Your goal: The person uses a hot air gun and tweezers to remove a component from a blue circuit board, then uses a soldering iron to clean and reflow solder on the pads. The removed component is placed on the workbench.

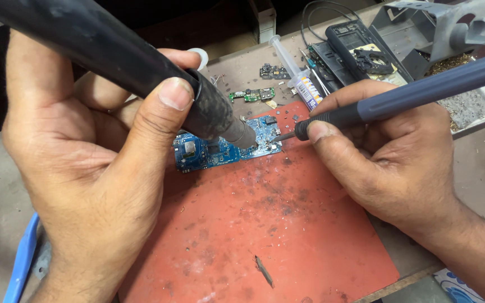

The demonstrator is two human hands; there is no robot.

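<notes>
My left hand (85, 168) grips a thick black hot-air wand (141, 62); its metal nozzle points down at a blue circuit board (209, 152). My right hand (388, 163) holds a slim dark blue-grey soldering iron (416, 92) like a pen, with the fine tip touching the board's right end, just beside the nozzle. The board lies flat at the far edge of a stained red work mat (265, 235).
Behind the mat lie two small green and dark boards (252, 94), a syringe of paste (298, 76), a black multimeter (352, 42) and a grey iron stand on a metal tray (467, 106). A blue tool handle (21, 261) lies at the lower left.
</notes>
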